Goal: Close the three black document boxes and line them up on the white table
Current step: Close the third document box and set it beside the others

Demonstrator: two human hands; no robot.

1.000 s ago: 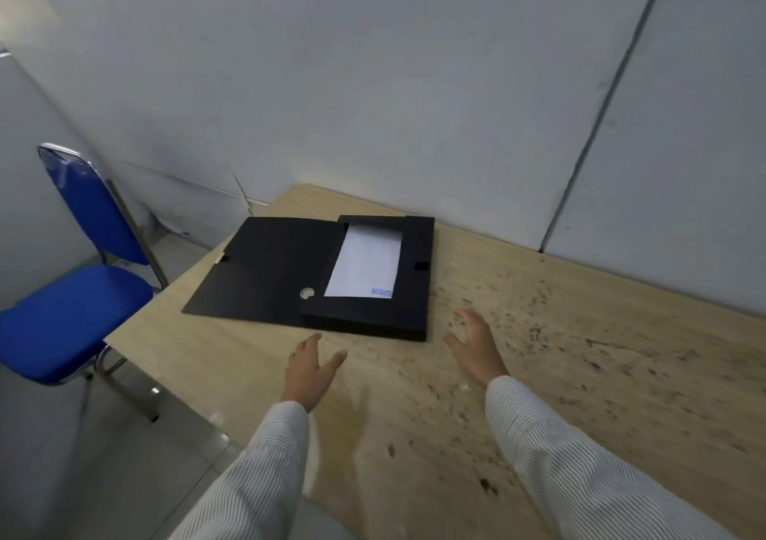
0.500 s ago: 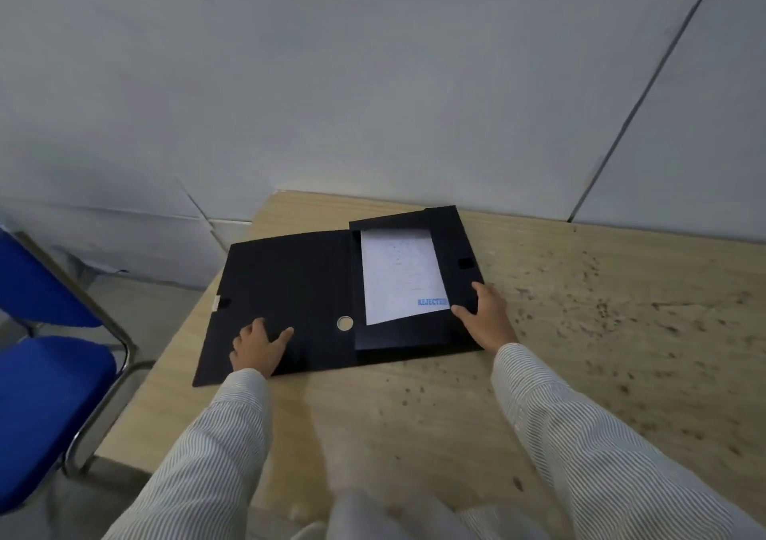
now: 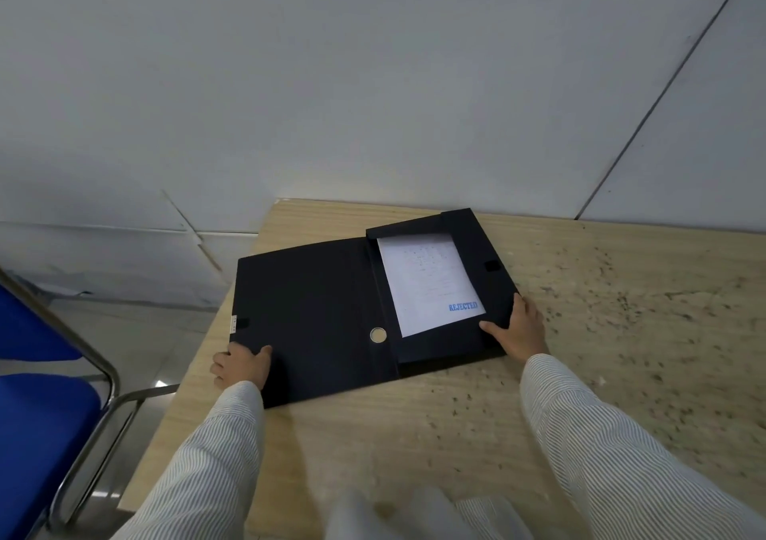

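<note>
One black document box (image 3: 468,349) lies open on a light wooden table (image 3: 456,436). Its lid (image 3: 306,311) is folded out flat to the left, with a round hole near the spine. Inside the tray lies a white sheet (image 3: 429,280) stamped "REJECTED" in blue. My left hand (image 3: 240,363) grips the lid's near left corner, thumb on top. My right hand (image 3: 518,328) holds the tray's near right corner, thumb on the inner flap. No other document boxes are in view.
A blue chair (image 3: 37,407) with a metal frame stands on the floor left of the table. A grey wall (image 3: 373,83) runs right behind the table's far edge. Dark specks mark the tabletop to the right.
Both hands reached forward from the bare tabletop onto the box. The left one slid to the lid's near left corner and closed on it; the right one settled on the tray's corner.
</note>
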